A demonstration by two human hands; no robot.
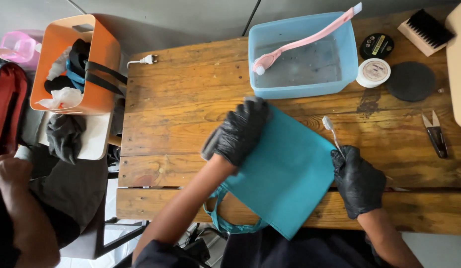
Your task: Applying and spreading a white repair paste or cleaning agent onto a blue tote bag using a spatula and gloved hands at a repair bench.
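Far left, off the bench, another person's hand [9, 171] hangs near dark cloth, w/ an orange bin [99, 64] of rags and straps behind it, just past the bench's left end. A white plug [147, 60] lies at the back left corner of the bench [181, 99]. Mid-bench near the front edge lies the teal bag [285, 173], flat, turned diagonal: long axis runs from back-left to front-right, handles hanging off the front edge twd the person. Left hand [239, 131], black glove, is pressed down on the bag's back-left corner, fingers curled over a grey cloth [208, 147]; can't tell if it grips the cloth or just pins it. Behind the bag, a blue tub [349, 59] w/ a little water sits at the back edge, a pink long-handled brush [305, 37] leaning across it. Right hand [358, 181], also gloved, is closed on a toothbrush [331, 130], head pointing back and up, just beside the bag's right edge, bristles not touching fabric as far as I can tell. So hands are apart, bag between them; left is on it, right is nearer its right side. Rt of the tub: black tin [376, 45], white tin [373, 73], dark round pad [412, 81], wood-backed brush [425, 31] at the back right corner, snips [435, 134] nearer the right end.
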